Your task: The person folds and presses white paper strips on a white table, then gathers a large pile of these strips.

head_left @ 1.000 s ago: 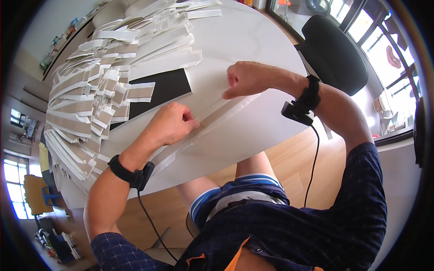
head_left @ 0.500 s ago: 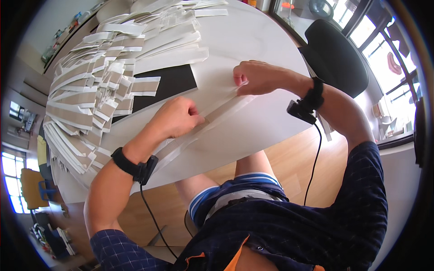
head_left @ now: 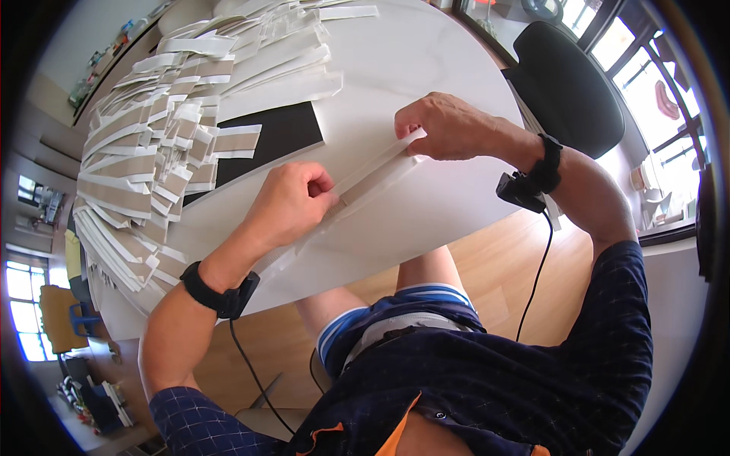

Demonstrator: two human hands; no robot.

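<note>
A long pale strip [head_left: 376, 176], white along its edges and apparently paper or fabric, runs slantwise over the table in front of me. My right hand [head_left: 449, 128] pinches its far right end, where a white tip sticks out between thumb and fingers. Lower down to the left, my left hand [head_left: 293, 199] is closed at the strip, thumb against bent index finger. Part of the strip passes beneath my left hand and wrist. Beyond my left hand, a flat black sheet [head_left: 283, 137] lies partly under a heap of similar strips [head_left: 163, 144].
The white table [head_left: 426, 61] has a rounded far edge. More long white strips [head_left: 293, 74] are layered at its far left. A black chair [head_left: 566, 91] stands beyond the right edge. Cables [head_left: 534, 281] hang from the bands on both my wrists.
My right hand has shifted slightly to the right, and the white tip of the strip now shows more clearly in its fingers. My left hand has moved slightly left.
</note>
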